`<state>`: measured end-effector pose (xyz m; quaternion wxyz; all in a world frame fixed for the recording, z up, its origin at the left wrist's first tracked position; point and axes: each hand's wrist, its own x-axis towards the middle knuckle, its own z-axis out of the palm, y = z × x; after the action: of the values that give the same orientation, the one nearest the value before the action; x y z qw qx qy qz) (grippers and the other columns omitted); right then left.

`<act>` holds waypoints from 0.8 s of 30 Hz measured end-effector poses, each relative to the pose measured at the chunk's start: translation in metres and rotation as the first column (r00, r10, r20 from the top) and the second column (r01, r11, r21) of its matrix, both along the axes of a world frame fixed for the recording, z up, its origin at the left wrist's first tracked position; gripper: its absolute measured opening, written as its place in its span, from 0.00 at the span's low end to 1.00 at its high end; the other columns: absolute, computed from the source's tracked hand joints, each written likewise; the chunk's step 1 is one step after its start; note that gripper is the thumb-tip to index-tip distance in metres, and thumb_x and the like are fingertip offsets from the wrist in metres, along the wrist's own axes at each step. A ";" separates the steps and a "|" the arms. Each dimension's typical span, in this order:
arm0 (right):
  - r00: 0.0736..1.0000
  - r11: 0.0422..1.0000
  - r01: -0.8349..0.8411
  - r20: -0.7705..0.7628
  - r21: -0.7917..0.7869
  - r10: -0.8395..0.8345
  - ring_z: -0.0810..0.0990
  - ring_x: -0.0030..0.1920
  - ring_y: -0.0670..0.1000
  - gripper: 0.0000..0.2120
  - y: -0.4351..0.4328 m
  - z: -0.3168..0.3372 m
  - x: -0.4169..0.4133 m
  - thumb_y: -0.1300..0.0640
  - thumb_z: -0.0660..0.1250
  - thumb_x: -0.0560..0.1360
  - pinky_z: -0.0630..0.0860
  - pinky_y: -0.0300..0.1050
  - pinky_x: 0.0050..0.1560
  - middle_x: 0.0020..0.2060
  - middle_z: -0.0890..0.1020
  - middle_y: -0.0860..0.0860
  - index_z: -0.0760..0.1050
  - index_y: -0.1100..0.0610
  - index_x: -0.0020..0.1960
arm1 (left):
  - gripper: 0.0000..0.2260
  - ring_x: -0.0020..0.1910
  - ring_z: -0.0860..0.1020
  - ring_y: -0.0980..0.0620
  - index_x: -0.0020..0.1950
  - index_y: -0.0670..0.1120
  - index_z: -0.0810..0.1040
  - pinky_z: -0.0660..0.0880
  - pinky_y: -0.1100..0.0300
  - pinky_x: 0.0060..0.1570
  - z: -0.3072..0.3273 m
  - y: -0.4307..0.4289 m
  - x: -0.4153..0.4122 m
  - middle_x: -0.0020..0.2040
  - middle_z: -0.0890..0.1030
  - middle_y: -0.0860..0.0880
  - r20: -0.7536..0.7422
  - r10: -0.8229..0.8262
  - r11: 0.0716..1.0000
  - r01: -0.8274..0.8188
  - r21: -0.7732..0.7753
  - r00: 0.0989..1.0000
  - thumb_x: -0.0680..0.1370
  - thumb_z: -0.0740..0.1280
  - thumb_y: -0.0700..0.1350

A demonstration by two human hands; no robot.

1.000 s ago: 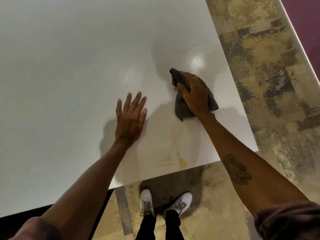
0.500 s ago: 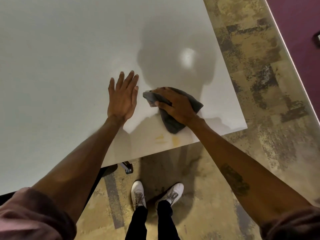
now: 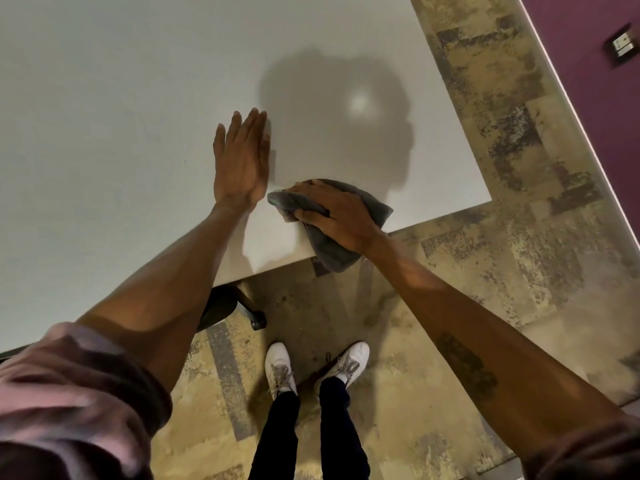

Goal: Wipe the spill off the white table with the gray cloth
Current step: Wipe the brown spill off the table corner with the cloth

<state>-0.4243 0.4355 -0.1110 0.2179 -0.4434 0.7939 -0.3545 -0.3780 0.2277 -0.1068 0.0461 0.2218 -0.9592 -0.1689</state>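
My right hand (image 3: 334, 214) presses the gray cloth (image 3: 329, 252) onto the white table (image 3: 121, 116) right at its near edge, fingers curled over the bunched fabric. One corner of the cloth hangs past the edge. No yellowish spill shows on the table; the spot under the cloth is hidden. My left hand (image 3: 242, 161) lies flat on the tabletop just left of the cloth, fingers straight and held together, holding nothing.
The table's right corner (image 3: 490, 200) is near the cloth. Below the edge is patterned carpet (image 3: 485, 271), my two white shoes (image 3: 311, 370), and a dark chair base with a caster (image 3: 258, 322) under the table. A purple wall (image 3: 595, 81) runs at the right.
My right hand has dragged the cloth toward me over the yellowish spill to the table's near edge. The stains no longer show. My left hand stayed flat on the table.
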 end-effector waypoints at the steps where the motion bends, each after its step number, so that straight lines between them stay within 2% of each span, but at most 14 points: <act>1: 1.000 1.000 0.003 -0.004 -0.006 -0.003 0.74 0.68 0.48 0.18 0.002 0.000 0.006 0.45 0.59 0.82 0.69 0.54 0.71 0.66 0.78 0.47 0.72 0.48 0.69 | 0.23 0.82 0.57 0.44 0.81 0.47 0.61 0.51 0.43 0.81 0.000 0.002 0.003 0.81 0.63 0.48 -0.010 -0.009 1.000 0.009 0.014 1.000 0.87 0.46 0.49; 5: 0.999 0.997 0.028 -0.035 -0.072 -0.031 0.75 0.63 0.44 0.14 0.009 0.000 0.033 0.48 0.62 0.82 0.71 0.44 0.68 0.62 0.80 0.47 0.73 0.48 0.66 | 0.22 0.82 0.56 0.43 0.81 0.47 0.61 0.50 0.43 0.82 0.003 0.009 0.017 0.82 0.63 0.47 -0.037 -0.047 0.998 0.049 0.043 0.998 0.88 0.47 0.48; 9: 1.000 0.998 0.003 -0.001 -0.063 -0.003 0.76 0.65 0.49 0.17 0.014 -0.002 0.062 0.50 0.63 0.81 0.73 0.51 0.68 0.64 0.80 0.51 0.74 0.54 0.68 | 0.21 0.82 0.57 0.43 0.81 0.46 0.63 0.50 0.44 0.82 0.002 0.014 0.025 0.81 0.64 0.47 -0.076 -0.065 0.997 0.068 0.044 0.995 0.88 0.48 0.47; 12: 0.999 0.994 -0.032 -0.027 -0.106 0.029 0.74 0.70 0.50 0.18 0.017 -0.001 0.081 0.54 0.66 0.80 0.69 0.53 0.73 0.66 0.79 0.52 0.75 0.57 0.69 | 0.21 0.82 0.57 0.45 0.81 0.47 0.64 0.50 0.46 0.82 0.000 0.015 0.024 0.81 0.64 0.48 -0.072 -0.042 0.998 0.044 0.036 0.997 0.88 0.48 0.48; 15: 0.976 0.969 -0.190 -0.133 -0.158 0.170 0.71 0.73 0.53 0.18 0.016 -0.002 0.094 0.60 0.66 0.80 0.62 0.51 0.77 0.68 0.77 0.54 0.74 0.60 0.69 | 0.22 0.82 0.57 0.44 0.81 0.47 0.64 0.50 0.46 0.82 -0.003 0.015 0.023 0.81 0.65 0.48 -0.072 -0.036 0.998 0.039 0.042 0.997 0.88 0.48 0.49; 17: 0.959 0.961 -0.241 -0.187 -0.136 0.214 0.67 0.75 0.54 0.20 0.018 -0.006 0.098 0.65 0.66 0.78 0.56 0.48 0.79 0.71 0.74 0.55 0.74 0.60 0.70 | 0.22 0.82 0.57 0.44 0.80 0.47 0.65 0.50 0.45 0.82 -0.004 0.014 0.024 0.81 0.65 0.47 -0.077 -0.041 0.998 0.044 0.042 0.996 0.87 0.47 0.50; 19: 0.934 0.955 -0.280 -0.260 -0.098 0.247 0.65 0.76 0.57 0.21 0.020 -0.008 0.099 0.69 0.67 0.76 0.56 0.51 0.79 0.73 0.71 0.57 0.76 0.58 0.68 | 0.22 0.82 0.58 0.43 0.80 0.47 0.66 0.51 0.44 0.81 -0.005 0.014 0.024 0.81 0.65 0.47 -0.076 -0.050 0.998 0.053 0.036 0.996 0.87 0.47 0.51; 21: 0.878 0.929 -0.358 -0.374 -0.096 0.299 0.68 0.73 0.63 0.14 0.022 -0.010 0.098 0.65 0.66 0.78 0.63 0.57 0.75 0.70 0.73 0.62 0.81 0.59 0.61 | 0.22 0.82 0.58 0.42 0.79 0.47 0.66 0.52 0.43 0.81 -0.007 0.013 0.024 0.81 0.65 0.46 -0.061 -0.063 0.998 0.064 0.018 0.996 0.87 0.48 0.52; 24: 0.861 0.919 -0.378 -0.408 -0.109 0.305 0.72 0.69 0.66 0.12 0.020 -0.010 0.099 0.61 0.63 0.78 0.65 0.57 0.72 0.66 0.76 0.64 0.83 0.61 0.56 | 0.23 0.81 0.59 0.42 0.78 0.47 0.67 0.53 0.43 0.80 -0.007 0.013 0.022 0.80 0.65 0.46 -0.048 -0.063 0.998 0.063 -0.002 0.997 0.87 0.48 0.53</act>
<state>-0.3254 0.4551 -0.1209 0.0761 -0.6564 0.6928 -0.2888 -0.3555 0.2409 -0.1141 0.0640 0.1872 -0.9645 -0.1752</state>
